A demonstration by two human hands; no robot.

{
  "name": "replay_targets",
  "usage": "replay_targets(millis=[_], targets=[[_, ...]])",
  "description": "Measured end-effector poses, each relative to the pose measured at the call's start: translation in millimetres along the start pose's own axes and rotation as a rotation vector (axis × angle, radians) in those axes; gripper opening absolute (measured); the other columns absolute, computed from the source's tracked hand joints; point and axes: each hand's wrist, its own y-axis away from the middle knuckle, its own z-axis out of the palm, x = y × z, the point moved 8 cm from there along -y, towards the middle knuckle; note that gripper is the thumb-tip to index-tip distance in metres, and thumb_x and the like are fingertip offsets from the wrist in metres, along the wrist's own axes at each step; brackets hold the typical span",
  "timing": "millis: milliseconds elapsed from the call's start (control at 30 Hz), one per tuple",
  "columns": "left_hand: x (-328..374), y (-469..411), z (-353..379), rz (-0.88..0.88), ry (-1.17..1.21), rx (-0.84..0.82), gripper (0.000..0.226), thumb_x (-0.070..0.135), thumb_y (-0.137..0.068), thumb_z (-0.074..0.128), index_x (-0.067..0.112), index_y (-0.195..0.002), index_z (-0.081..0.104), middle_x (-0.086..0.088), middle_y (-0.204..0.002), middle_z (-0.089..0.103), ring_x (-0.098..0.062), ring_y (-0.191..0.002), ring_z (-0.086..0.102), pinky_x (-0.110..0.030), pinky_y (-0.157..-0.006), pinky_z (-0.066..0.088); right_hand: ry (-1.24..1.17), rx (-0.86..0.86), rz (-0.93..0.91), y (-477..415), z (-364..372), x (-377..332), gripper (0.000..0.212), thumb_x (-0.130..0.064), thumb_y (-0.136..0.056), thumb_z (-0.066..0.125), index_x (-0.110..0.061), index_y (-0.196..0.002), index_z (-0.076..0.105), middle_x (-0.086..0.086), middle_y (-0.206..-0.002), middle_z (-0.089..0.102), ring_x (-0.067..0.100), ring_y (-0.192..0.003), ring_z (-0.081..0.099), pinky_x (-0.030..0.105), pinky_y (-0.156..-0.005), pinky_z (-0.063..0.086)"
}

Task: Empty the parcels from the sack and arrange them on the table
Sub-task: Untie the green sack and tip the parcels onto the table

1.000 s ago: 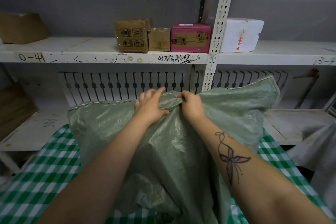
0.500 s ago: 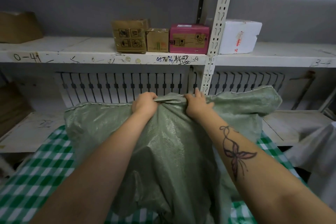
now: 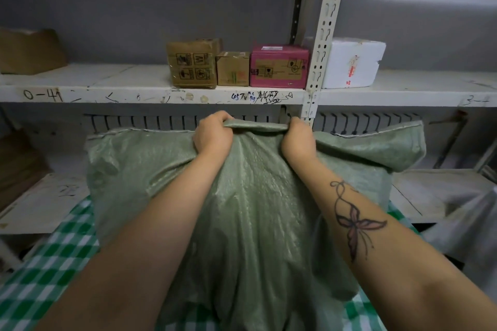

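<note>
Centre frame: left hand, right hand clench sack edge, hoisted higher than before | parcels unseen (tipping imminent?); table bare

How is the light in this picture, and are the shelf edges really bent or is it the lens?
Head view: dim, even indoor light; soft sheen on the green sack; the shelf edge bows from wide-angle distortion; both hands, left hand and right hand, look sharp; corners darker.
</note>
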Motion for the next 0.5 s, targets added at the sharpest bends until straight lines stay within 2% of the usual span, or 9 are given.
replay_targets(millis=[100,167,233,333,367,400,433,500], targets=[[5,1,-2,0.076,-0.001,0.031,0.034,0.002,-0.083,0.046,0.025,-0.090,0.070,-0.003,-0.097,0.072,-0.028,-0.094,0.062,-0.035,-0.079,0.051,-0.088,0.045,0.018,3,-4,6,0.030,0.011,-0.089,0.030,0.005,-0.109,0.051,0.026,-0.102,0.061,0.038,-0.090,0.058,0.035,-0.066,0.036],[6,4,3,0.136,-0.033,-0.019,0.031,0.002,-0.083,0.046,0.024,-0.085,0.067,-0.005,-0.093,0.071,-0.029,-0.091,0.062,-0.038,-0.077,0.052,-0.088,-0.003,0.018,4,2,10,0.027,0.010,-0.088,0.031,0.005,-0.106,0.051,0.027,-0.103,0.061,0.038,-0.092,0.058,0.034,-0.066,0.035],[-4,11,22,0.186,-0.170,-0.148,0.027,0.003,-0.086,0.046,0.024,-0.078,0.061,-0.007,-0.089,0.069,-0.030,-0.088,0.061,-0.037,-0.072,0.051,-0.056,-0.064,0.036,8,13,17,0.025,0.010,-0.087,0.032,0.006,-0.103,0.052,0.027,-0.104,0.061,0.039,-0.094,0.058,0.034,-0.068,0.036],[-27,22,43,0.203,-0.185,-0.339,0.026,0.007,-0.087,0.055,0.023,-0.068,0.052,-0.005,-0.081,0.061,-0.030,-0.090,0.060,-0.032,-0.068,0.043,-0.041,-0.133,0.029,14,21,22,0.025,0.010,-0.087,0.035,0.005,-0.101,0.056,0.025,-0.103,0.062,0.036,-0.095,0.059,0.032,-0.069,0.039],[-33,25,46,0.216,-0.191,-0.417,0.022,0.012,-0.087,0.060,0.023,-0.070,0.053,-0.003,-0.085,0.059,-0.028,-0.093,0.059,-0.031,-0.070,0.041,-0.032,-0.147,0.020,16,23,24,0.025,0.009,-0.086,0.037,0.005,-0.099,0.057,0.025,-0.103,0.062,0.036,-0.097,0.059,0.034,-0.072,0.042],[-37,29,50,0.214,-0.177,-0.506,0.010,0.021,-0.087,0.064,0.023,-0.079,0.057,-0.001,-0.095,0.058,-0.024,-0.099,0.057,-0.031,-0.076,0.041,-0.020,-0.166,0.013,17,26,26,0.023,0.008,-0.085,0.038,0.003,-0.096,0.058,0.024,-0.104,0.062,0.037,-0.098,0.059,0.037,-0.075,0.045],[-41,35,53,0.187,-0.136,-0.611,0.014,0.033,-0.086,0.064,0.023,-0.096,0.060,0.000,-0.109,0.055,-0.020,-0.107,0.052,-0.031,-0.084,0.039,-0.005,-0.194,0.010,19,29,28,0.021,0.007,-0.085,0.040,-0.001,-0.091,0.058,0.023,-0.105,0.061,0.036,-0.098,0.059,0.037,-0.077,0.046],[-51,46,56,0.017,0.088,-0.775,0.050,0.055,-0.088,0.050,0.028,-0.129,0.051,0.001,-0.136,0.044,-0.021,-0.125,0.041,-0.037,-0.101,0.033,0.048,-0.279,0.029,23,38,32,0.017,0.002,-0.084,0.043,-0.009,-0.086,0.054,0.017,-0.104,0.060,0.032,-0.097,0.058,0.035,-0.073,0.046]])
